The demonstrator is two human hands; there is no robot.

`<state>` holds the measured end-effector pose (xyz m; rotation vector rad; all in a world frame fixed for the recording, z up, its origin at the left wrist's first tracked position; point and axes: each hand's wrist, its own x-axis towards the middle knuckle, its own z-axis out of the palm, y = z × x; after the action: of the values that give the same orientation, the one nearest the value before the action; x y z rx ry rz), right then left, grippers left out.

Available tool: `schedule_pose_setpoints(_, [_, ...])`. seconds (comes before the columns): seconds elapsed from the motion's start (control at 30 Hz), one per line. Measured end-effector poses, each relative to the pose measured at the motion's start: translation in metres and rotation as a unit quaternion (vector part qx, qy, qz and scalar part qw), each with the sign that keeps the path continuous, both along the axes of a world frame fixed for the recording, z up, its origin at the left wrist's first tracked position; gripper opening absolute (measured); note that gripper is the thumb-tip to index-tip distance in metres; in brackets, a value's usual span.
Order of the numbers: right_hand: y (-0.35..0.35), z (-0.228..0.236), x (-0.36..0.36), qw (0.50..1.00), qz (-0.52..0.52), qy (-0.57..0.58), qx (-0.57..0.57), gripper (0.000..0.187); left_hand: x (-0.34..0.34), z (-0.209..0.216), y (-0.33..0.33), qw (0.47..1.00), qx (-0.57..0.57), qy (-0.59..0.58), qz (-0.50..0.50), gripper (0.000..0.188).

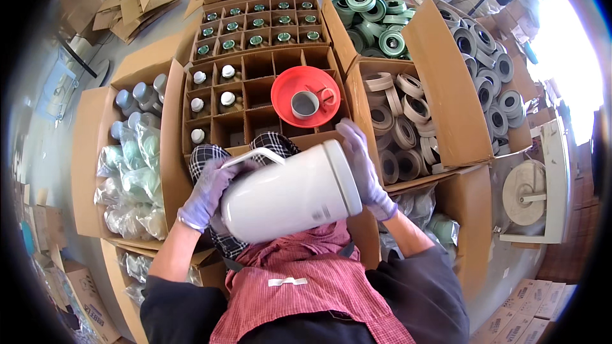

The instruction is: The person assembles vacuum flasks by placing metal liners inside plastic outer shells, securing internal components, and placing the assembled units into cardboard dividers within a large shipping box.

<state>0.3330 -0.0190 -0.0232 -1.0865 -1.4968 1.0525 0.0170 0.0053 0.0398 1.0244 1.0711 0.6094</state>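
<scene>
A white jug [287,194] with a loop handle lies tilted on its side above my lap, its wide rimmed end toward the right. My left hand [213,188], in a pale purple glove, is closed on it near the handle. Gloved likewise, my right hand [363,169] holds the rimmed end from the side, fingers pointing up along the rim. Just beyond the jug, a round red plastic piece [290,86] with a small ring carries a grey-lined cup [305,104]. It rests on the dividers of a cardboard box [258,94], where several white-capped pieces [227,98] stand in cells.
Farther back, a divided box holds several green-topped pieces [256,41]. At left, a carton [92,153] contains bagged parts. Boxes at right hold beige rings [414,108], green rings [392,43] and grey rings [491,89]. A white frame with a round disc [524,192] stands far right.
</scene>
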Motion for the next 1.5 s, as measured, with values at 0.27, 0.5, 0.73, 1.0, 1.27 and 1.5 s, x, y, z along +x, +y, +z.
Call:
schedule_pose_setpoints(0.27, [0.01,-0.036,0.001,0.809,0.005,0.351,-0.471,0.073,0.029,0.016,-0.005,0.884,0.453,0.103,-0.055,0.027])
schedule_pose_setpoints(0.5, [0.005,0.008,-0.015,0.924,0.086,0.246,-0.281,0.068,0.022,-0.013,-0.023,0.96,0.259,0.035,0.101,0.023])
schedule_pose_setpoints(0.73, [0.007,0.01,-0.005,0.994,0.091,0.03,0.058,0.075,-0.009,-0.023,-0.004,0.995,-0.096,-0.01,-0.003,0.025])
schedule_pose_setpoints(1.0, [0.011,0.006,-0.014,0.829,-0.049,0.314,-0.46,0.064,0.03,0.003,-0.01,0.848,0.521,0.091,-0.032,0.021])
schedule_pose_setpoints(1.27, [0.018,0.061,-0.016,0.967,0.246,0.053,0.043,0.082,0.0,-0.022,-0.018,0.976,0.217,0.013,0.032,0.029])
schedule_pose_setpoints(1.5, [0.054,0.055,-0.039,0.967,0.241,0.022,0.086,0.078,-0.024,-0.047,-0.033,0.952,0.182,0.051,0.241,0.03])
